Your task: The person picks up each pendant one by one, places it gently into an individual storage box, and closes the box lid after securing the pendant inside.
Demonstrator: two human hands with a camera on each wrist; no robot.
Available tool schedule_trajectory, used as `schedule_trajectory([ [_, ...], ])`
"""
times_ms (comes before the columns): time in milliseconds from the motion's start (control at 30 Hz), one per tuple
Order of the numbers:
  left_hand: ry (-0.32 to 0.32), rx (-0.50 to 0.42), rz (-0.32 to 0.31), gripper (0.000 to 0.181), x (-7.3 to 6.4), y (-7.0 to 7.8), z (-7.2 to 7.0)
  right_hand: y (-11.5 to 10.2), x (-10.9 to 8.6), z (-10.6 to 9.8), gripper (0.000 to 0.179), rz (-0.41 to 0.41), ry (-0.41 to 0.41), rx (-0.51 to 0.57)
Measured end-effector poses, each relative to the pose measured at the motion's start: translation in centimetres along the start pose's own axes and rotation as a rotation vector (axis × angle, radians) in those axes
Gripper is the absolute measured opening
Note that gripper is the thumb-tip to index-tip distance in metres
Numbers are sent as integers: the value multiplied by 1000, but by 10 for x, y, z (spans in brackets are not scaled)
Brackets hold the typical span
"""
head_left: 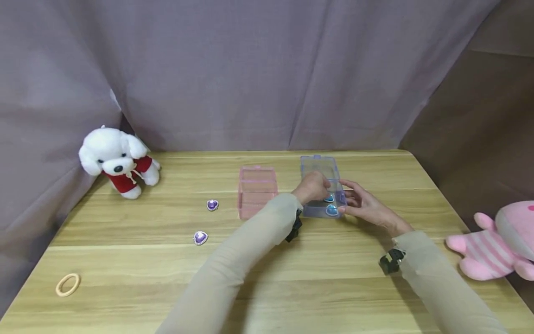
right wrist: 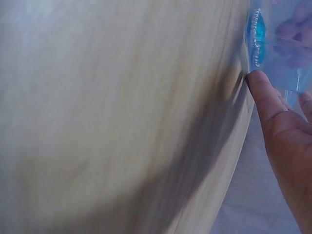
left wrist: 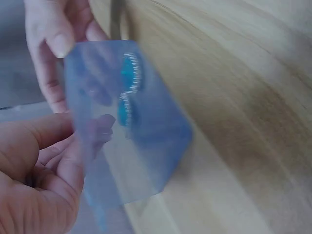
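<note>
A clear bluish-purple box [head_left: 315,212] stands with its lid [head_left: 319,163] raised at the back. Two blue heart-shaped gems with beaded rims lie inside, a front gem [head_left: 332,210] and a rear gem [head_left: 329,198]. My left hand [head_left: 312,186] reaches into the box from the left, fingers loosely bent. Through the wall in the left wrist view, its fingertips [left wrist: 106,123] show close beside the gems, with a small gap. My right hand [head_left: 367,204] holds the box's right side, thumb [right wrist: 263,92] at the front corner and fingers farther back.
Left of the blue box stands an open pink clear box [head_left: 252,199]. Two purple heart gems, one farther back [head_left: 212,205] and one nearer [head_left: 200,238], lie on the wooden table. A wooden ring [head_left: 67,285] and white plush dog [head_left: 121,160] are left, a pink plush toy [head_left: 492,250] right.
</note>
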State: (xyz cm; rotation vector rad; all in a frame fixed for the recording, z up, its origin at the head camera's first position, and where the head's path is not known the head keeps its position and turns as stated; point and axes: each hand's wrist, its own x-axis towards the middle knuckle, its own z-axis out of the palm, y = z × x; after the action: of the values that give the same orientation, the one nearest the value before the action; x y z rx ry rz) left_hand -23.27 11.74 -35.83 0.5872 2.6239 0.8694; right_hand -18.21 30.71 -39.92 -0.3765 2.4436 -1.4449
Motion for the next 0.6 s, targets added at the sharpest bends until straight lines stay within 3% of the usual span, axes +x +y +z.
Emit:
schedule_trajectory([
  [100,-20,-113,46,17,-5,1,-9,3,-1,-1,79,5,0,-8],
  [167,-30,-211,78,15,-9,0,-19,5,-2,-2,79,6,4,-9],
  [267,-74,-368,105,18,-23,-5,-42,5,-2,-3,80,-8,9,17],
  [333,-70,-472,118,36,-36,-14,-59,2,-2,-4,79,-33,25,33],
  [467,-49,-609,100,39,-69,-51,-97,-13,-3,-3,72,-112,146,-1],
  [600,-9,-605,60,40,-104,-107,-125,-38,3,9,61,-194,291,-6],
])
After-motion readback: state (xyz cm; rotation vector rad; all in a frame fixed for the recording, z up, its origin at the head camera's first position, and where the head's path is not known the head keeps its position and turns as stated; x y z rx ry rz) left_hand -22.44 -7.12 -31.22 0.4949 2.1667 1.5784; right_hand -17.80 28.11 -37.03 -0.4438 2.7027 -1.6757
